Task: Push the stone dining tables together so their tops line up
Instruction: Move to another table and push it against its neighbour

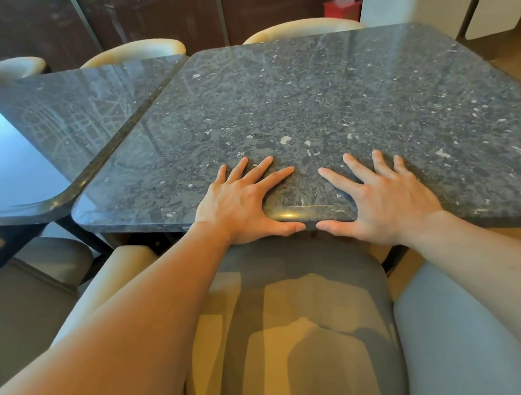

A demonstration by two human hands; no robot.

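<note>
Two dark grey stone dining tables stand side by side. The nearer one (323,99) fills the middle and right; the other (68,112) lies to its left. Their side edges meet along a seam with almost no gap. The right table's front edge sits nearer to me than the left table's, and its top looks slightly higher. My left hand (241,205) and my right hand (380,197) lie flat on the right table's front edge, fingers spread on top and thumbs against the rim.
A cushioned chair (293,319) is tucked under the table right below my hands, with another chair (27,303) at the left. Cream chair backs (135,51) line the far side. A red box (342,9) stands at the back by a white wall.
</note>
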